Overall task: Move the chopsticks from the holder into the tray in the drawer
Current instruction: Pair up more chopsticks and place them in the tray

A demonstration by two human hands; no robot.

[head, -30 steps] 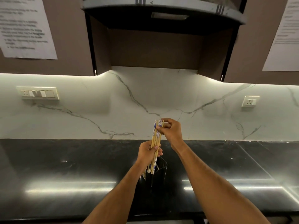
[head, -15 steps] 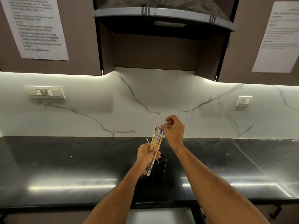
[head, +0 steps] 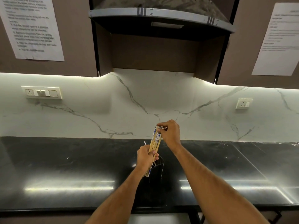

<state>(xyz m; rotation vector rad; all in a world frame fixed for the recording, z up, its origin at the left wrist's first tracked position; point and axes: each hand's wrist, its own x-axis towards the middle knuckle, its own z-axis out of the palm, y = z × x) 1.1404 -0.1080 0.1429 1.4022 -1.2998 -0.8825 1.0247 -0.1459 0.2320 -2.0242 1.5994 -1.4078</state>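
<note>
Left hand (head: 146,156): wrapped round the middle of the chopsticks (head: 155,143), holding the bundle upright, slightly tilted.
Right hand (head: 169,132): at one o'clock from the left, pinching the patterned top ends.
Chopsticks: raised, lower tips just above the holder (head: 156,171); one stick apart at eleven o'clock of the left hand.
Holder: dark, standing on the black worktop (head: 64,167).

This is a kitchen: a black stone tabletop (head: 64,167), a white marble backsplash (head: 145,97), brown wall cabinets (head: 77,46), a cooker hood (head: 161,18) and 2 wall sockets (head: 41,92).
</note>
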